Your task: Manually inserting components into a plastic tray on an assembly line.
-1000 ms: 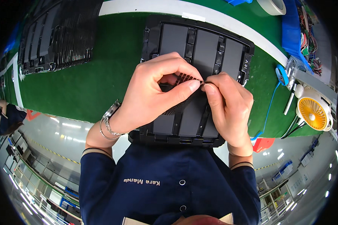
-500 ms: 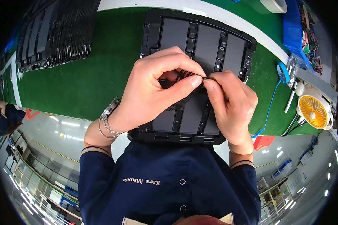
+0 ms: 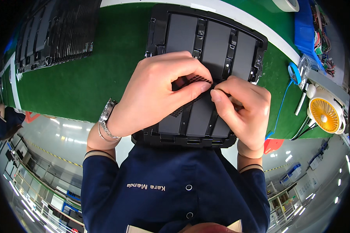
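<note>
Over a black plastic tray (image 3: pixel 156 35), my left hand (image 3: pixel 155 87) is closed, pinching the edge of a thin black sheet with a grid pattern (image 3: pixel 177 112) between thumb and forefinger. Much of that sheet is hidden behind the hand. Just to its right, my right hand (image 3: pixel 245 112) is closed too, its thumb and forefinger together close by the sheet's edge. Whatever lies between those right fingertips is too small to make out. Flat dark grey panels (image 3: pixel 181 33) lie side by side in the tray's slots, under both hands.
A stack of similar black trays (image 3: pixel 66 35) stands at the left on the green bench top (image 3: pixel 116 46). To the right are a blue coiled-cord strap (image 3: pixel 293 73), a yellow and white fan (image 3: pixel 323 115) and a blue bin (image 3: pixel 304 35) beside wires. A tape roll (image 3: pixel 287 4) sits far right.
My right fingertips have come slightly away from the left ones, down and to the right. The left hand still pinches the grid sheet, which is tilted a little differently.
</note>
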A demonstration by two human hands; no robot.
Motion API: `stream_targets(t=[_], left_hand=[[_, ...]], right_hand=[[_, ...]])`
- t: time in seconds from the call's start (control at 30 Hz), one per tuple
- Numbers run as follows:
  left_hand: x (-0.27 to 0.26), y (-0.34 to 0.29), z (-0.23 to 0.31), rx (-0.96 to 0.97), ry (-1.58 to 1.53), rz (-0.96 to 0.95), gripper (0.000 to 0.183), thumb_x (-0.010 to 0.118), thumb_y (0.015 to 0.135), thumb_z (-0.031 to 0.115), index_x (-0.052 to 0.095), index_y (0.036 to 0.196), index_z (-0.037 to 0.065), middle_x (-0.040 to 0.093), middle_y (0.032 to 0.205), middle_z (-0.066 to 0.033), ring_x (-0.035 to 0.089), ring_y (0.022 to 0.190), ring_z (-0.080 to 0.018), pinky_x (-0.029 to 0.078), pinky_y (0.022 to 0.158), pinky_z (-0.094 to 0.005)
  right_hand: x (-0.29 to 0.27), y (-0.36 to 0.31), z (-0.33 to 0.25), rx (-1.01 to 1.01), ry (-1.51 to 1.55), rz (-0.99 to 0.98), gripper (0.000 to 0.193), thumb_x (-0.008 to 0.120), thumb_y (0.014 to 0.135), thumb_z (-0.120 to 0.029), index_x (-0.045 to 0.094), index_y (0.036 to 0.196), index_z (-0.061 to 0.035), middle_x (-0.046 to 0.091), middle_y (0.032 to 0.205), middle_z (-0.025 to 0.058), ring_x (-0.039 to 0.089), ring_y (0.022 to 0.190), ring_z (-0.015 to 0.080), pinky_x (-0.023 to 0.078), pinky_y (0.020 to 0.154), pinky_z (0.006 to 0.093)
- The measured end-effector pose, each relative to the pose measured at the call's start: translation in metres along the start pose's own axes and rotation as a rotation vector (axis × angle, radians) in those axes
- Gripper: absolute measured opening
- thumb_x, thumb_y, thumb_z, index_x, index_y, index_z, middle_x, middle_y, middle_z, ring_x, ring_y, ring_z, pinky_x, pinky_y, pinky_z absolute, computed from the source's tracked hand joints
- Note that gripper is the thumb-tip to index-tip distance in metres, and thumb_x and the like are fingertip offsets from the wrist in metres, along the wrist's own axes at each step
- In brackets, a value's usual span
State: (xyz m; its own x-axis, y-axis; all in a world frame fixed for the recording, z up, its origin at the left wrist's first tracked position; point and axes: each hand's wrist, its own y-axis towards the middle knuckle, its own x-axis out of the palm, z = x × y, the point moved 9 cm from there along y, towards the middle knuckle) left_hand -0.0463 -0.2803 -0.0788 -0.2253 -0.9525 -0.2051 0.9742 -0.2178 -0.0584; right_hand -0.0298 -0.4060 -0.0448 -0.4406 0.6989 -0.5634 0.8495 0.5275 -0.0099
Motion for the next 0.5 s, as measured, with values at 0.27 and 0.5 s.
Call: stream_targets(t=[0.27,0.5], left_hand=[[0.004,-0.001,0.001,0.027,0.145,-0.023,0.012,0.070,0.075,-0.003,0.067,0.086,0.001,0.063,0.078,-0.0051,0.058,0.063,-0.0148,0.046,0.057,-0.0261],[0.005,-0.002,0.002,0.040,0.216,-0.031,0.013,0.070,0.075,-0.002,0.067,0.087,0.002,0.063,0.078,-0.0057,0.060,0.064,-0.0165,0.047,0.057,-0.0270]], right_hand=[[0.010,0.000,0.010,0.045,-0.010,-0.083,0.009,0.068,0.078,-0.004,0.063,0.074,0.0018,0.056,0.060,0.0064,0.052,0.049,0.0148,0.038,0.047,0.0275],[0.013,0.002,0.012,0.031,-0.042,-0.140,0.011,0.071,0.082,-0.013,0.067,0.081,-0.0028,0.059,0.066,0.0078,0.058,0.053,0.0242,0.044,0.048,0.0340]])
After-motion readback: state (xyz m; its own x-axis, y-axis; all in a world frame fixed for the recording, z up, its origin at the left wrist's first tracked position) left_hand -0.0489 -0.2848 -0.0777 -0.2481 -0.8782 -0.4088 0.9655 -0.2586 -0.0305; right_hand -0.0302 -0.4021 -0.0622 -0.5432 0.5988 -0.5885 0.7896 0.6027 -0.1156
